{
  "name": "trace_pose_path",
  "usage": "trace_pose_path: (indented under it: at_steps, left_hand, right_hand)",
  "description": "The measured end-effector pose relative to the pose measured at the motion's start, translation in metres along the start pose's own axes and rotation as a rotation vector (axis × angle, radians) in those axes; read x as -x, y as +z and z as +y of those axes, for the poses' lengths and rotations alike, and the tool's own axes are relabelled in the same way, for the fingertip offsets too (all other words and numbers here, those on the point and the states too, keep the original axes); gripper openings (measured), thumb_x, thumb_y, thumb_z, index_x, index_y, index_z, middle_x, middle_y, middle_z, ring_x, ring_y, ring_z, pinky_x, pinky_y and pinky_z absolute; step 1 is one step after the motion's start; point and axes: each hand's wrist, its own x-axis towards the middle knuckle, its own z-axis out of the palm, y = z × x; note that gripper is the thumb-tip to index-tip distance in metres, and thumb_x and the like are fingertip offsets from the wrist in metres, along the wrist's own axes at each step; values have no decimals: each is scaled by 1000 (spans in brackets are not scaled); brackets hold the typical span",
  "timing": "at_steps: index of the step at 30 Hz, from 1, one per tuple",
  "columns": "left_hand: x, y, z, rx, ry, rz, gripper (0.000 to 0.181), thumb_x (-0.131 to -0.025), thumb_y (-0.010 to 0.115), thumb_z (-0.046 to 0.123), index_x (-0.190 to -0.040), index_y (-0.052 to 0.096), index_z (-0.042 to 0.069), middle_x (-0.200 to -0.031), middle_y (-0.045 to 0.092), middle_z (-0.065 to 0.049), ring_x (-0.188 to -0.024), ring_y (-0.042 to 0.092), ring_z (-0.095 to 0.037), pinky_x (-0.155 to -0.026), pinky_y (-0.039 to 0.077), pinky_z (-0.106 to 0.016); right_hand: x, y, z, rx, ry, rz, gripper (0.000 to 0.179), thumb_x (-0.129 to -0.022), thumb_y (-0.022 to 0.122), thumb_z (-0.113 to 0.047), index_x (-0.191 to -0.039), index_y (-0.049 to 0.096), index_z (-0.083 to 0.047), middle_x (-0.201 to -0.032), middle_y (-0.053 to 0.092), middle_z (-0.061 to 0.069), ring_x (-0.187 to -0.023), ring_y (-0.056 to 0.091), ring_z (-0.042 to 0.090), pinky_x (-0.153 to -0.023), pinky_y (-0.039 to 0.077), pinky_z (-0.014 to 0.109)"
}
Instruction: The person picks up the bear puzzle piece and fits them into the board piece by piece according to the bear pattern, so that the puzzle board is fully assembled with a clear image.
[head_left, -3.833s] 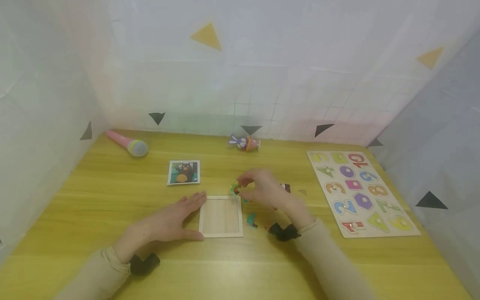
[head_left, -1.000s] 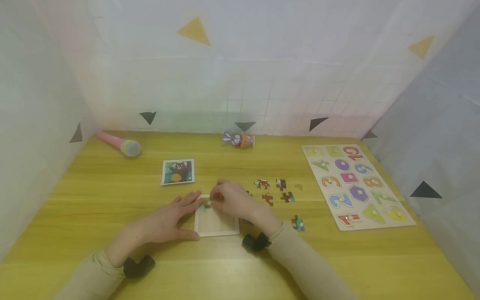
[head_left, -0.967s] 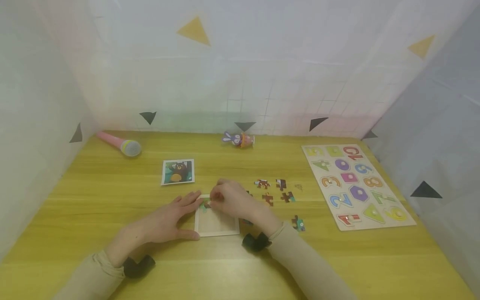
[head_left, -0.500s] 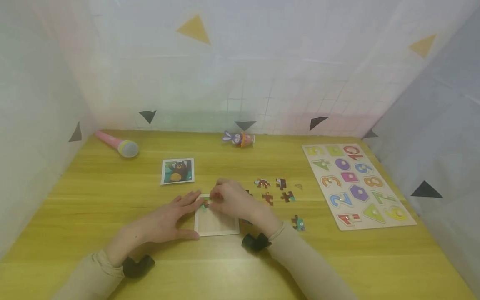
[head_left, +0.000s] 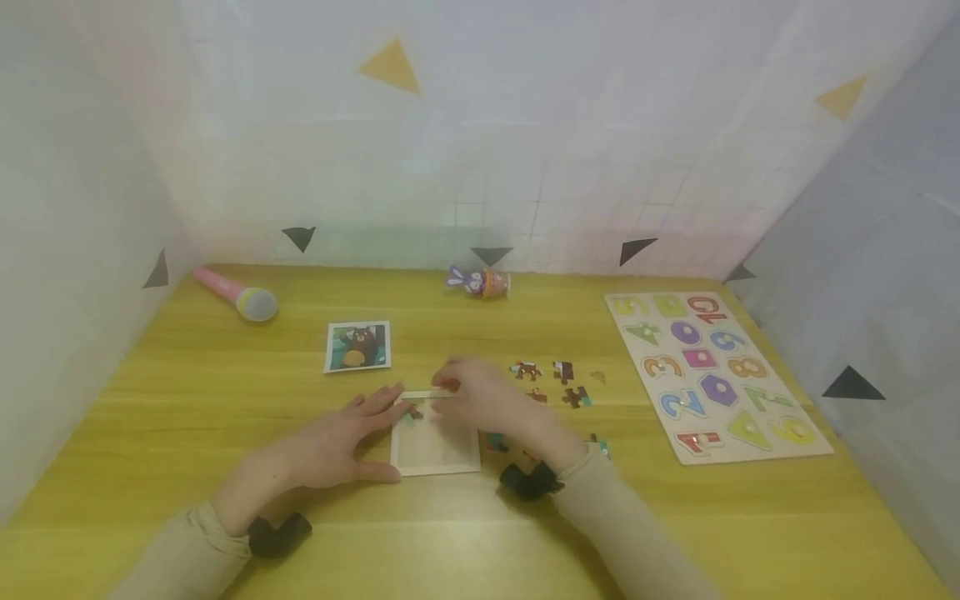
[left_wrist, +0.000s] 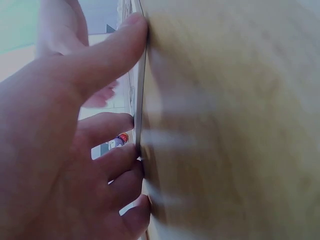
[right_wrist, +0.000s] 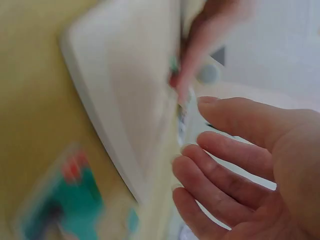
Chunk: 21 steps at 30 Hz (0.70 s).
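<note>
A shallow square tray with a pale rim lies on the table. One jigsaw piece, green and brown, sits in its far left corner. My left hand is spread along the tray's left side, thumb at the near corner and forefinger touching the rim by the piece. In the left wrist view, the thumb presses against the tray's edge. Over the tray's right half hovers my right hand, its fingers loosely bent with nothing between them. Its forearm partly hides several loose jigsaw pieces right of the tray.
A bear picture card lies behind the tray. At the right is a number and shape board. Towards the back wall are a rabbit toy and a pink toy microphone.
My right hand brought a jigsaw piece from the right into the tray's far left corner. It has let go and drawn back to the right. My left hand stays at the tray.
</note>
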Motion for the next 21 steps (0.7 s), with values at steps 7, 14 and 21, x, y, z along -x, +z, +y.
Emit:
trace_pose_path:
  at_steps: [7,14,21]
  left_hand:
    - [0,1,0,0,7,6,92,-87,67,60,-159,27,19,-168,8,-9,-144,16,-59,-109,25,-76]
    - [-1,2,0,-10,18,10,93,-87,67,59,-159,26,18,-168,7,-8,-147,15,-54,-115,22,-70]
    - [-3,3,3,-76,83,23,91,-91,66,54,-159,24,11,-168,11,-9,-153,13,-35,-123,15,-55]
  right_hand:
    - [22,-28,20,-48,25,65,35,-93,72,-18,-123,67,-1,-117,69,11,-106,63,24,-93,55,43]
    - [36,-45,49,-59,59,141,37,-90,74,-12,-124,66,2,-120,69,15,-110,64,29,-93,56,46]
    - [45,-56,76,-39,133,178,37,-91,73,-13,-124,66,3,-119,68,16,-111,64,33,-96,54,51]
